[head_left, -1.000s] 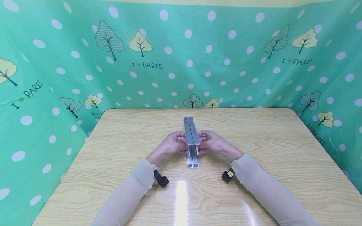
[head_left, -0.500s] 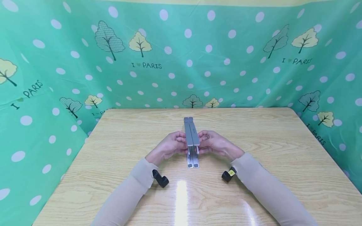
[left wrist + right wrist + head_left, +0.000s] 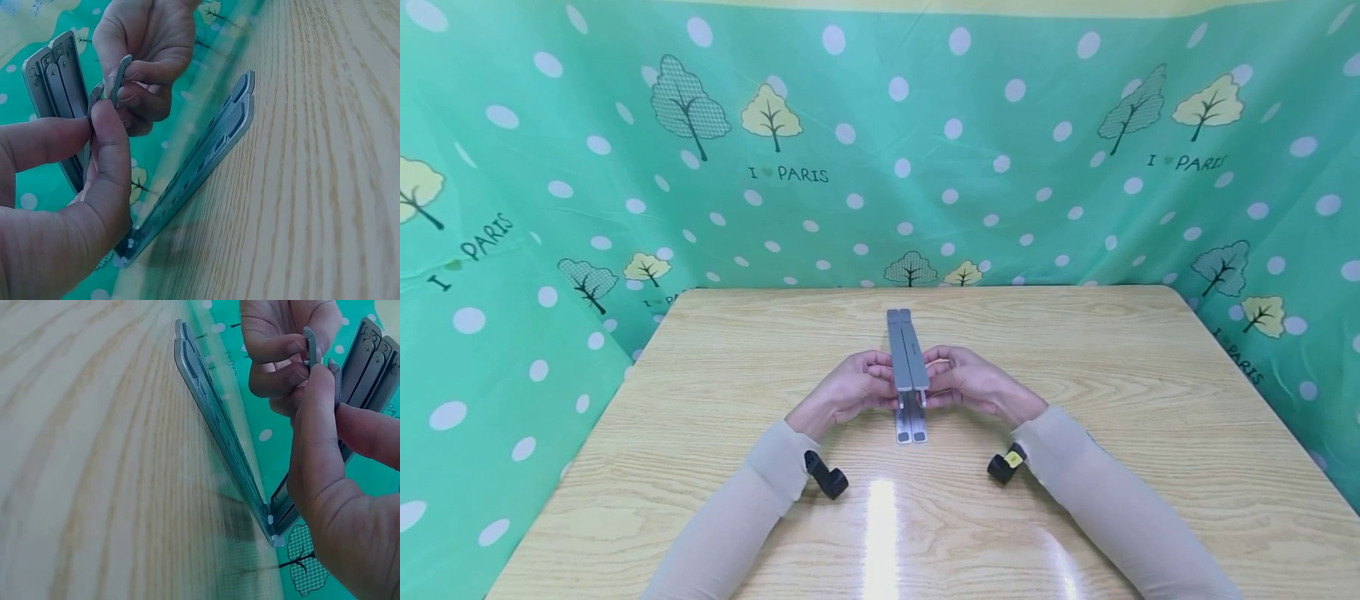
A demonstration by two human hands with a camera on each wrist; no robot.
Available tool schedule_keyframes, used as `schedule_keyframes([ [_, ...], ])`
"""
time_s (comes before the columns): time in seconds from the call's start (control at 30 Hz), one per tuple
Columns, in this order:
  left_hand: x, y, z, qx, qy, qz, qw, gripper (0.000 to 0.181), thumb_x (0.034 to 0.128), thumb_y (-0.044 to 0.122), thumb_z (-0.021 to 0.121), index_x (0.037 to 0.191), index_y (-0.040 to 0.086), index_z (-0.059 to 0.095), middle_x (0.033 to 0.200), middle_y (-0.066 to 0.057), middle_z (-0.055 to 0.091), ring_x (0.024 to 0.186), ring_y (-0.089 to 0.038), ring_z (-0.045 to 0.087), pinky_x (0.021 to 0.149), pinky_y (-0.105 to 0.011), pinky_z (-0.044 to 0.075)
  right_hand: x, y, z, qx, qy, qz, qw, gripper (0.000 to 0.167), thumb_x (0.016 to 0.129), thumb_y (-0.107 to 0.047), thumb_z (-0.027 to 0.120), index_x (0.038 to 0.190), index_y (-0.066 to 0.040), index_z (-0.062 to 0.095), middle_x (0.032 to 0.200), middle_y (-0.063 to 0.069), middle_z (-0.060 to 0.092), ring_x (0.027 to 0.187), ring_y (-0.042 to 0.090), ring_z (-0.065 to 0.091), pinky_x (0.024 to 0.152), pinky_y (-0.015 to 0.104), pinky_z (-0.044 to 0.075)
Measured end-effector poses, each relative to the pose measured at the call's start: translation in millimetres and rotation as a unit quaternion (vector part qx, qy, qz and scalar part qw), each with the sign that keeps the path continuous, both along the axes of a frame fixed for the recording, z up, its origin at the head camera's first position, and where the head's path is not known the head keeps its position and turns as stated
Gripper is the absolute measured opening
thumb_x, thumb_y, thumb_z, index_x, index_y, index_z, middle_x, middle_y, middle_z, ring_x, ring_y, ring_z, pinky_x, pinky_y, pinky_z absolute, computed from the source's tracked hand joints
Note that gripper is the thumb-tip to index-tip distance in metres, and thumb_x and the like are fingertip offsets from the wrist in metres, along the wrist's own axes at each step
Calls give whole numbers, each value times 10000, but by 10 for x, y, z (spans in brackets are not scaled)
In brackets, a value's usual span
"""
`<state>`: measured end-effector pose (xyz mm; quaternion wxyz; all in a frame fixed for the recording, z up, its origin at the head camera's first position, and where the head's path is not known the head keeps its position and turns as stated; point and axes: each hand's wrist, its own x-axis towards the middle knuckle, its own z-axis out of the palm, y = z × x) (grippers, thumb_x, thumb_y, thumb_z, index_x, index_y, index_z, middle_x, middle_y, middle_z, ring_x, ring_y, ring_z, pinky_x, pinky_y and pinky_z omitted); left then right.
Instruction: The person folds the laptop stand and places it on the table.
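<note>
A grey metal folding laptop stand (image 3: 910, 358) is partly unfolded in the middle of the table. Its lower rails (image 3: 187, 169) lie along the wood, while the upper arms (image 3: 369, 369) slant up from the hinge at the far end. On the left side, my left hand (image 3: 853, 387) pinches one slim support leg between thumb and fingers. Opposite it, my right hand (image 3: 973, 385) pinches the matching support leg (image 3: 336, 381). Both legs hang between arms and rails, their free ends above the rails. Fingertips behind the arms are partly hidden in the head view.
The wood-grain table (image 3: 715, 500) reaches to a green dotted curtain (image 3: 880, 167) at the back and sides. A bright light reflection (image 3: 881, 533) lies on the near part of the table. A black wrist camera (image 3: 827, 477) sits on each sleeve cuff.
The near ends of the stand's upper arms have dropped slightly, and the stand has shifted a touch. Both hands keep their pinch on the support legs and have barely moved.
</note>
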<state>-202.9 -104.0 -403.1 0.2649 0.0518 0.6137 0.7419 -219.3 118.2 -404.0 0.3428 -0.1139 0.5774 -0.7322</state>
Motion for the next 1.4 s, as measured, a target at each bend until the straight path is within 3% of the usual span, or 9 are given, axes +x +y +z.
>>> schedule_keyframes([
  [0.47,1,-4,-2,270,-144,9,9995,576,783,-213,550,1317,-72,385,849,-47,614,723,-185,616,712,-345,556,3,-10,0,-171,-101,-105,9997,558,834,176,516,1334,69,292,911,109,649,802,232,667,799,385,566],
  [0.8,1,2,5,134,-258,154,9995,585,793,-204,554,1346,-87,403,889,-60,641,769,-188,637,782,-366,554,1,-16,-18,-248,-130,-151,9995,561,842,174,512,1346,103,275,931,127,657,813,236,671,776,346,572],
  [1.4,-20,1,-23,139,-397,192,9989,566,799,-200,544,1345,-116,418,926,-91,655,806,-202,664,795,-363,560,-26,-1,-33,-373,-432,-194,9982,502,879,173,452,1342,123,265,1017,190,662,905,279,681,842,374,546],
])
